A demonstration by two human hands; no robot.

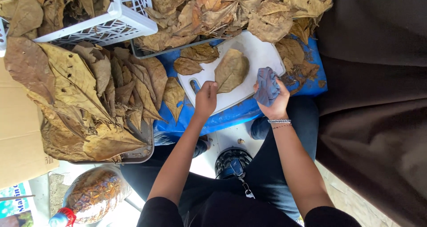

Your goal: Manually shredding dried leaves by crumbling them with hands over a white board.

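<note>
A dry brown leaf (231, 70) lies flat on a white cutting board (258, 53) that rests on a blue cloth-covered surface (231, 116). My left hand (206, 98) presses its fingertips on the near edge of that leaf. My right hand (275, 99) is closed around a crumpled blue-grey cloth (266, 85) at the board's right edge, just beside the leaf. Two smaller leaves (194, 59) lie to the left of the board.
A tray (143, 151) heaped with large dry leaves (84, 98) sits at left. A white plastic basket (116, 24) and another leaf pile (231, 13) lie at the far side. Cardboard (18, 133) at far left, a plastic bottle (91, 196) below, brown fabric (373, 102) at right.
</note>
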